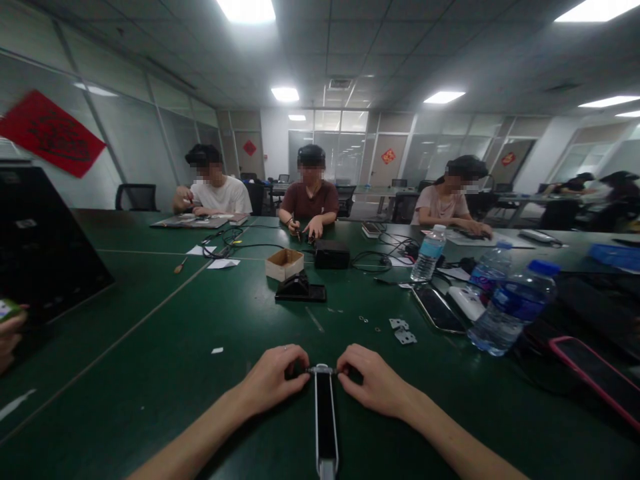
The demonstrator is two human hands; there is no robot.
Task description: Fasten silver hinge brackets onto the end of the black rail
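Observation:
A long, narrow black object with a silver rim (327, 417) lies on the green table, pointing away from me. Across its far end sits a thin metal crosspiece (323, 369). My left hand (277, 377) pinches the left end of that crosspiece between thumb and forefinger. At the opposite end, my right hand (367, 380) does the same. The exact kind of the object cannot be made out. Beyond my right hand lie grey metal plates (403, 331) and a few tiny rings (367, 319).
A black tool stand (300, 288), a small wooden box (284, 264) and a black box (332, 255) stand ahead. Water bottles (517, 303) and a phone (439, 309) are at right, a black monitor (45, 247) at left. Several people (311, 197) sit across the table (165, 353).

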